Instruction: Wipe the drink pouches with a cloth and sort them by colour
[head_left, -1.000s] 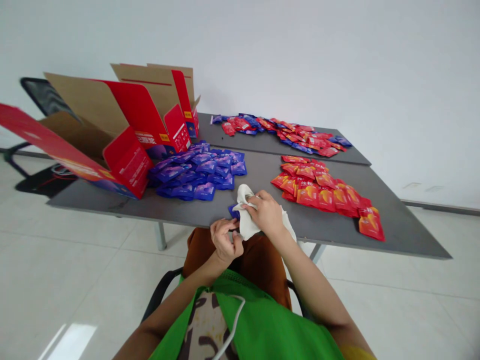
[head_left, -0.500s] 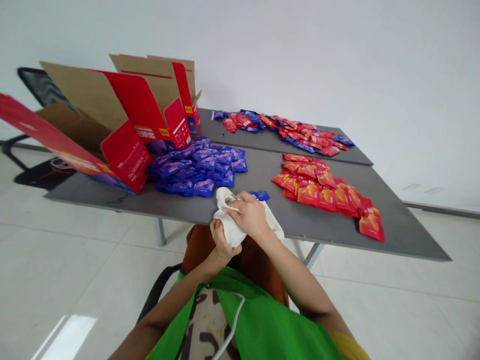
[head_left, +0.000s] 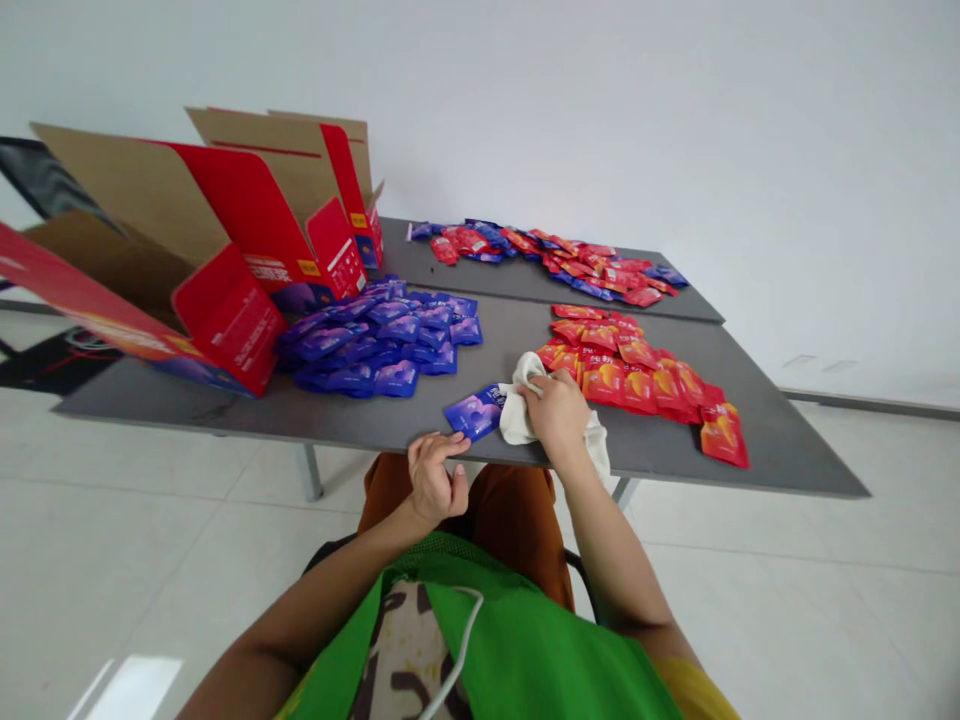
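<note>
A grey table (head_left: 510, 345) stands on a pale tiled floor (head_left: 150, 570) by a white wall (head_left: 675, 110). My right hand (head_left: 559, 415) clamps a white cloth (head_left: 516, 418) on the tabletop, just beside a purple sachet (head_left: 474, 414); my left hand (head_left: 435, 478) is open, fingers apart, at the table's edge.

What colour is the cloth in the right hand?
The cloth is off-white, shown best in the head view.

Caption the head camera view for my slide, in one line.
Right hand holds a white cloth beside a blue-purple sachet on a gray table.
</note>
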